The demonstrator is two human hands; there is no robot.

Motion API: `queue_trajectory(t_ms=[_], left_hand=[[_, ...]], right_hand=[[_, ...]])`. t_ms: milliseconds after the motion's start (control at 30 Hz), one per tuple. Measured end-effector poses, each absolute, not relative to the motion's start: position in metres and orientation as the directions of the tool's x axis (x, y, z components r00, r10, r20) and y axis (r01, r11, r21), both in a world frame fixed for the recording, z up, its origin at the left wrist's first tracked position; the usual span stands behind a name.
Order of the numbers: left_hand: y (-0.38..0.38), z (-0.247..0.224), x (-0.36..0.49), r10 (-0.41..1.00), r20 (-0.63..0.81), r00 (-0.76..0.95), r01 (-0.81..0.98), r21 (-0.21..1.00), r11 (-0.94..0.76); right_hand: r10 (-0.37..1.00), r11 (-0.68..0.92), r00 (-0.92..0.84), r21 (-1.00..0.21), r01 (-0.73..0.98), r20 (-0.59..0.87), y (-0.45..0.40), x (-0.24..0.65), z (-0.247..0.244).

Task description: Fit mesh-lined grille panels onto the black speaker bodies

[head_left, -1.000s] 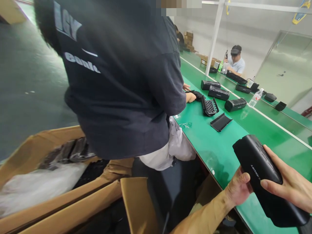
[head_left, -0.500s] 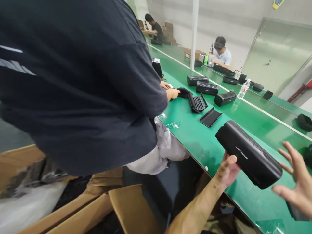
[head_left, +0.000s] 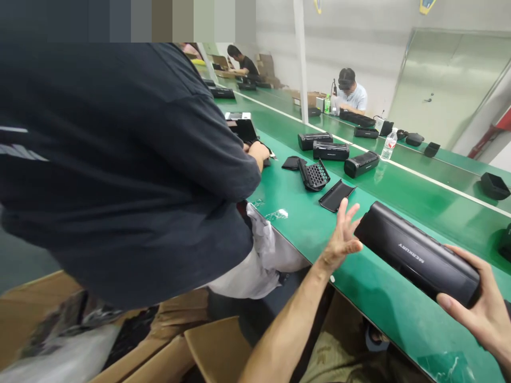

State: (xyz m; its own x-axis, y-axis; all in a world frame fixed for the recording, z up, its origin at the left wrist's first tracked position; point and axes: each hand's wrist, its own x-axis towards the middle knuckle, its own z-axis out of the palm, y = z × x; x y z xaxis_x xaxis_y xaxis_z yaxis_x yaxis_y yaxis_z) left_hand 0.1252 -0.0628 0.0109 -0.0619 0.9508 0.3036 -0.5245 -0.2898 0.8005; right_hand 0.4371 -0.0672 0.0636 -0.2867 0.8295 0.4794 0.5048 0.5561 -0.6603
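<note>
A black speaker housing (head_left: 411, 250) marked MERKURY is held tilted above the green table. My right hand (head_left: 481, 298) grips its right end, thumb on the lower front edge and fingers behind the top. Just off its left end is my left hand (head_left: 341, 236), open with the fingers spread; whether a fingertip touches the housing I cannot tell. Beyond the left hand lies a curved black cover (head_left: 337, 196) on the table. Next to that cover is a black perforated grille (head_left: 315, 174).
A co-worker in a dark shirt (head_left: 131, 175) stands close on the left, hands over the table. Several black housings (head_left: 361, 164) and a water bottle (head_left: 389, 143) stand farther back on the green surface (head_left: 423, 186). Open cardboard boxes (head_left: 217, 346) are at lower left.
The housing passed from my left hand to my right, which closed on its right end. My left hand let go and moved left, fingers spread. The co-worker's hands shifted left.
</note>
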Motion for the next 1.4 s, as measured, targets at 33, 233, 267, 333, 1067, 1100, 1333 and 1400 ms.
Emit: queue_trajectory(t_ms=[33,233,267,333,1067,1100,1333,1400], left_hand=[[-0.062,0.018,0.112,0.940,0.342,0.002,-0.430,0.849,-0.308],[-0.065,0.042,0.108,0.917,0.385,0.107,-0.297,0.892,-0.340],[-0.066,0.038,0.116,0.920,0.388,0.056,-0.355,0.869,-0.345],[-0.069,0.026,0.137,0.934,0.355,-0.036,-0.524,0.789,-0.320],[-0.084,0.017,0.147,0.955,0.296,-0.018,-0.180,0.939,-0.294],[-0.085,0.014,0.146,0.958,0.288,-0.021,-0.215,0.934,-0.285],[-0.096,0.015,0.133,0.959,0.210,0.188,-0.176,0.968,-0.177],[-0.100,0.018,0.137,0.964,0.224,0.141,-0.172,0.965,-0.199]], right_hand=[[0.838,0.546,-0.302,-0.673,0.499,0.455,-0.068,0.441,0.063],[0.864,0.493,-0.355,-0.740,0.457,0.356,-0.066,0.455,0.069],[0.876,0.464,-0.364,-0.756,0.461,0.315,-0.065,0.459,0.073],[0.886,0.410,-0.388,-0.816,0.407,0.252,-0.064,0.464,0.078],[0.710,0.702,-0.602,-0.429,0.568,0.365,-0.045,0.459,0.070],[0.757,0.646,-0.542,-0.545,0.535,0.365,-0.049,0.463,0.064],[0.878,0.447,-0.351,-0.818,0.362,0.325,-0.073,0.469,0.039],[0.866,0.478,-0.342,-0.806,0.349,0.365,-0.077,0.467,0.040]])
